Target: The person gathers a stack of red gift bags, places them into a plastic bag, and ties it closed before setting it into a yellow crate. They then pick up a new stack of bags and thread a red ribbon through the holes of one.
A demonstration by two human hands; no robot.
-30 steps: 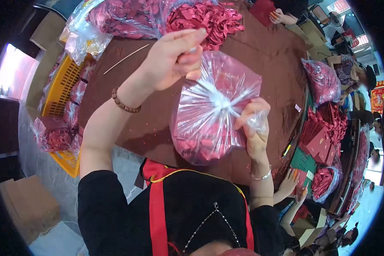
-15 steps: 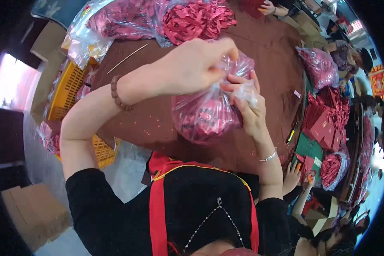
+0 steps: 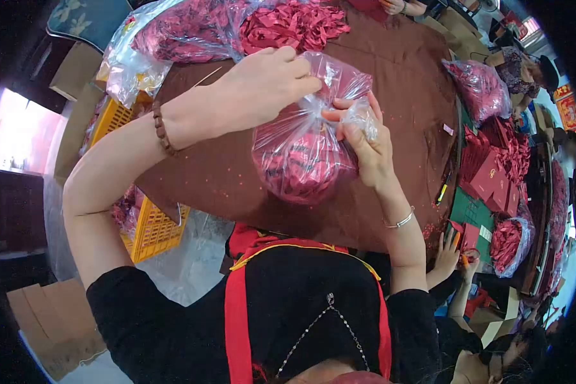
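A clear plastic bag (image 3: 301,168) filled with folded red pieces bearing dark print rests over the brown cloth in front of me. Its neck is gathered tight, and the loose film flares out above. My right hand (image 3: 368,141) wraps around the gathered neck from the right. On the other side, my left hand (image 3: 272,83) has curled fingers closed at the film beside the neck; its fingertips are partly hidden.
Bags of red strips (image 3: 294,25) lie at the far edge of the brown table cloth (image 3: 403,77). A thin stick (image 3: 208,77) is partly behind my left arm. Yellow crates (image 3: 157,230) stand left. At right, a co-worker's hands (image 3: 448,256) are near red packets (image 3: 489,179).
My left hand has moved left and slightly up from the bag's neck, with the elbow swinging outward. My right hand keeps its grip, and more flared film shows above the neck.
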